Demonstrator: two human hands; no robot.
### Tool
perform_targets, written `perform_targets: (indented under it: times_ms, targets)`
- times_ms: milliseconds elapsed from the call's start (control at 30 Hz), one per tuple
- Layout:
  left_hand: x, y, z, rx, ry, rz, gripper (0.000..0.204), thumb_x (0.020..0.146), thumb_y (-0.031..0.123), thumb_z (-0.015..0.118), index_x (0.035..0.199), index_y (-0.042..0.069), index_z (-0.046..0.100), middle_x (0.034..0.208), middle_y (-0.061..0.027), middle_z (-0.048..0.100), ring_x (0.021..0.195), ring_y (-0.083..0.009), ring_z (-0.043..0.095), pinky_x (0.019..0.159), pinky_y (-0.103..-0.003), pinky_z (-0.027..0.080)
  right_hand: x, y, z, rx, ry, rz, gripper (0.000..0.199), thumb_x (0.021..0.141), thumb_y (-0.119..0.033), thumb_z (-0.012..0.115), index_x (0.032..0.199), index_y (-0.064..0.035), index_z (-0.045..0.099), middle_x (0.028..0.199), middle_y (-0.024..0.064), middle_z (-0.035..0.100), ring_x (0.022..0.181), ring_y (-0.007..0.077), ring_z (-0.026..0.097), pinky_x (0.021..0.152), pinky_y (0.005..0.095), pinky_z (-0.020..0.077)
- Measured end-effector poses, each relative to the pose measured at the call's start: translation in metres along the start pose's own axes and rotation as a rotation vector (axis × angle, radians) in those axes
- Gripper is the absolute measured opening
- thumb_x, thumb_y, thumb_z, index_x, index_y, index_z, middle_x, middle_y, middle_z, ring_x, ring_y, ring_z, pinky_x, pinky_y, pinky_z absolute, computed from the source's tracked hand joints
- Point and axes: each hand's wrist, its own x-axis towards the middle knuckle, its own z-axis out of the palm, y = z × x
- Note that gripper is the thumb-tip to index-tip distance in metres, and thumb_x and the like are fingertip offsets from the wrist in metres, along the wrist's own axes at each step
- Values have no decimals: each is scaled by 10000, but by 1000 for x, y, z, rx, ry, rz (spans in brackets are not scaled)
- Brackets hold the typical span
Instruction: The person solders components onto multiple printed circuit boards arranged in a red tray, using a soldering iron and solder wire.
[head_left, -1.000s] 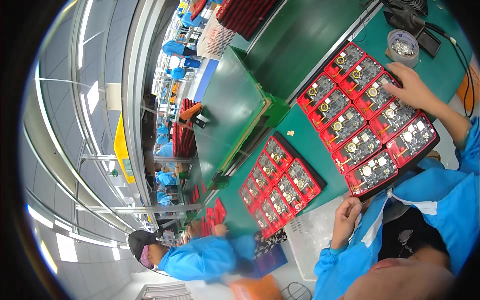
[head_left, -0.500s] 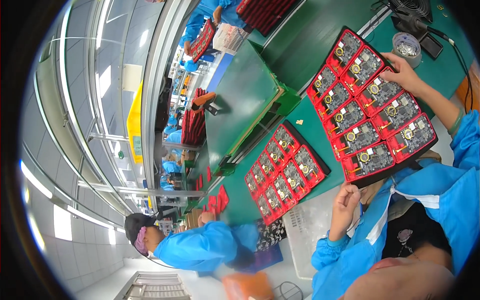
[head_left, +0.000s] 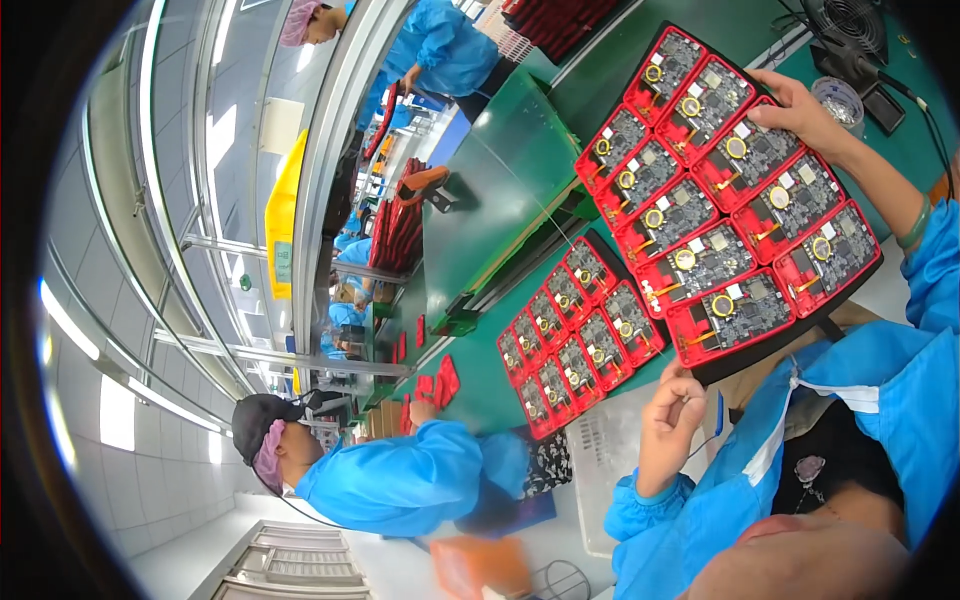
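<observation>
A red tray with a black edge (head_left: 690, 352) is held up tilted in front of me. Its compartments hold several dark circuit boards (head_left: 770, 160), each with a round gold-rimmed part and an orange flex strip. My right hand (head_left: 800, 115) grips the tray's far right edge, thumb on top and fingers underneath. My left hand (head_left: 672, 412) is closed at the near left corner, fingers curled and a fingertip against the edge; part of the grip is hidden. A second red tray (head_left: 545, 428) of similar boards lies on the green table, just left of the held one.
A clear tub (head_left: 838, 100) of small parts stands by a fan (head_left: 848, 28) at the far right. A raised green-edged platform (head_left: 490, 210) carries an orange-handled tool (head_left: 425, 185). At left a co-worker in blue (head_left: 390, 485) reaches toward red pieces (head_left: 447, 380). A white bin (head_left: 590, 490) sits below the table edge.
The held tray has shifted left and a little nearer, both hands moving with it. Behind the platform, another person has leaned into view with a tray. The co-worker at left has tipped their head down.
</observation>
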Motion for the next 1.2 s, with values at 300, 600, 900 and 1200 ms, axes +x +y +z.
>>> perform_targets:
  times_ms: [300,600,900,1200]
  targets:
    - [34,35,-17,14,71,118,69,803,-16,511,766,43,510,1137,-83,441,1021,-171,450,890,-302,362,74,-11,23,54,-50,-81,534,789,-137,613,1246,22,386,1059,53,570,876,72,561,757,225,475]
    - [49,32,-10,-76,-86,24,61,800,69,583,793,31,537,1145,-102,418,991,-163,418,840,-284,331,50,-5,1,10,-20,15,551,769,-161,638,1234,21,405,1054,61,581,864,77,574,746,213,476]
    - [36,43,-12,-35,-19,93,66,800,80,577,786,34,532,1118,-111,446,968,-169,439,835,-287,335,61,-23,10,54,-69,-57,495,781,-143,627,1200,35,431,1054,76,582,857,87,585,755,221,485]
    - [60,39,-62,-78,162,120,181,876,197,513,1026,104,474,951,-13,494,882,-123,417,774,-290,318,130,-16,68,127,-197,20,657,772,-223,623,1266,48,285,1128,159,533,974,185,568,775,324,504]
